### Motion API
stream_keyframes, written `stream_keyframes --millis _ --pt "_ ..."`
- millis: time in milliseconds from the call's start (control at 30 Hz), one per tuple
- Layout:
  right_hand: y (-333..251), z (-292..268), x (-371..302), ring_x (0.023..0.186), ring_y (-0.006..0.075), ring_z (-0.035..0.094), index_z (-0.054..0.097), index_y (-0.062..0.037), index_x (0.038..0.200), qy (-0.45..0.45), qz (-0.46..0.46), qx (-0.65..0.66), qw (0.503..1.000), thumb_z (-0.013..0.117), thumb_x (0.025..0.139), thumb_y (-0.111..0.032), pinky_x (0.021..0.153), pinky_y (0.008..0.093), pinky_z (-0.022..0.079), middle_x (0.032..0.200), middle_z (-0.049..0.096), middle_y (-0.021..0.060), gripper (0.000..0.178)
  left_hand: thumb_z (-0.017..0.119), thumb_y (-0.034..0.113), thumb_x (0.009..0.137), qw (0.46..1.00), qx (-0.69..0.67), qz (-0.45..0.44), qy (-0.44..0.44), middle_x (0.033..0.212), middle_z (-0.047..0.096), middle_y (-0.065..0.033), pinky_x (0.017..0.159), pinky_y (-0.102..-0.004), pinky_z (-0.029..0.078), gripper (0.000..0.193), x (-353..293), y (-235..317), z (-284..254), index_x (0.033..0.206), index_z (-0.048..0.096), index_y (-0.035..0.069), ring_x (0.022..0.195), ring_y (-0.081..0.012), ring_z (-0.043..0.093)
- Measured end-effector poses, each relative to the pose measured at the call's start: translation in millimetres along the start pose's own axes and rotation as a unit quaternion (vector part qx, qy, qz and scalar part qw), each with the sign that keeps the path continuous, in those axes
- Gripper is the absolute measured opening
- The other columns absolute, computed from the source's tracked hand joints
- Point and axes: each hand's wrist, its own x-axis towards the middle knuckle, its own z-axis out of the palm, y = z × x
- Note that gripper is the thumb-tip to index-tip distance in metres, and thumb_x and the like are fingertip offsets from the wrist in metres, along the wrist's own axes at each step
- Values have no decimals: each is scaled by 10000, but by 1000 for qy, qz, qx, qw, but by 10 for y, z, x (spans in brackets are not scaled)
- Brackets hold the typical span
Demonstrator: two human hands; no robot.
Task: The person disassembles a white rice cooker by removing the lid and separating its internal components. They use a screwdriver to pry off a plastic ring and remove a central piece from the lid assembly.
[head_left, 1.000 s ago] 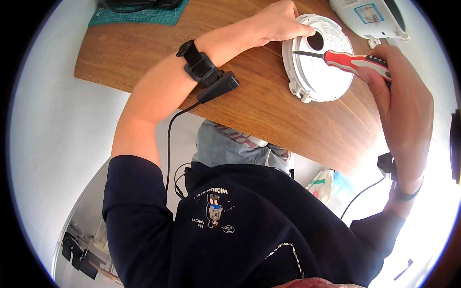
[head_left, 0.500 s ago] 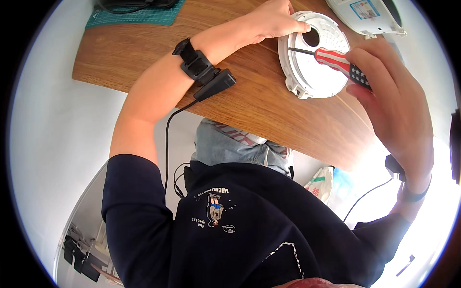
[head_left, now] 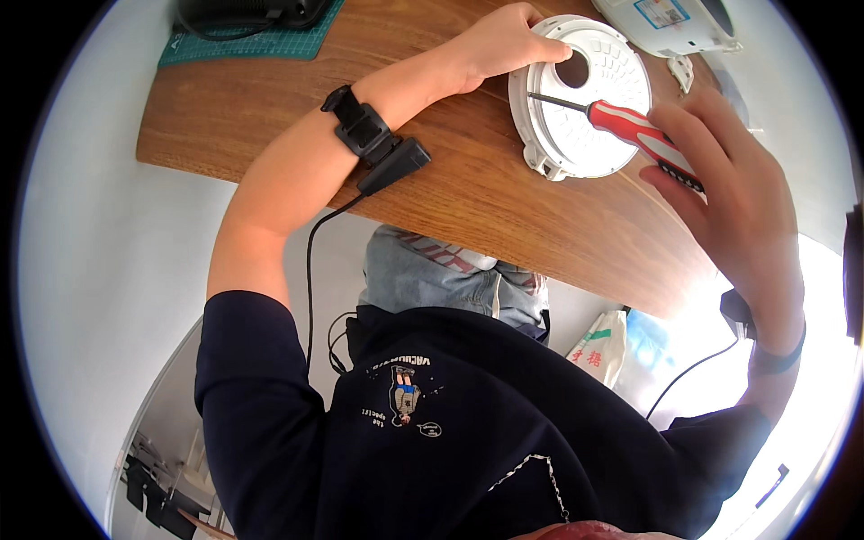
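Observation:
A round white plastic housing [head_left: 598, 144] with a dark round hole and a ribbed upper face is tilted up over the wooden table. My left hand [head_left: 508, 45] grips its far left rim, the thumb lying over the edge beside the hole and the other fingers hidden. In my right hand [head_left: 729, 171] is a screwdriver [head_left: 625, 124] with a red, white and dark star-patterned handle. Its thin shaft points left, with the tip at the left part of the housing's face. Whether the tip sits in a screw is too small to tell.
Behind the housing stands a larger white appliance shell [head_left: 670, 22] with a blue-edged label. A small white plastic part [head_left: 681, 72] lies beside it. At the far left, a black device [head_left: 261, 13] rests on a green cutting mat [head_left: 297, 45]. Cables hang from both wrists.
The housing, with both hands and the screwdriver, has shifted slightly left. The screwdriver's handle has rotated, showing more red and fewer stars. The small white part now shows more fully.

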Motion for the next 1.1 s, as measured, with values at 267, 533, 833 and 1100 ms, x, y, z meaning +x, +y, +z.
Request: stream_keyframes --millis 267,533,833,1100 --pt "-274 122 -299 704 196 601 679 -90 1098 32 13 -41 999 809 814 -117 567 305 492 892 557 64 314 672 112 934 969 -233 62 -51 1077 613 -76 819 -303 534 315 -74 -116 186 1203 546 8 965 -125 607" --pt "-436 243 -439 656 185 607 686 -22 1157 77 -29 -68 994 834 801 -57 517 303 478 922 604 111 387 639 77 945 980 -162 113 36 1039 602 -72 776 -272 528 242 -183 -12 282 1145 523 7 905 -108 594" --pt "-524 400 -488 709 236 697 617 -4 1118 97 231 310 917 793 875 -81 645 350 560 921 678 130 309 634 76 946 979 -75 150 115 1000 578 -63 760 -268 518 244 -183 -55 326 1128 498 -13 881 -100 572" --pt "-432 424 -660 772 284 674 619 41 1172 88 59 39 994 888 726 -49 706 388 572 1035 620 161 529 633 50 951 974 -26 176 138 1061 584 -88 780 -255 521 262 -356 95 418 1146 469 -11 922 -90 570"
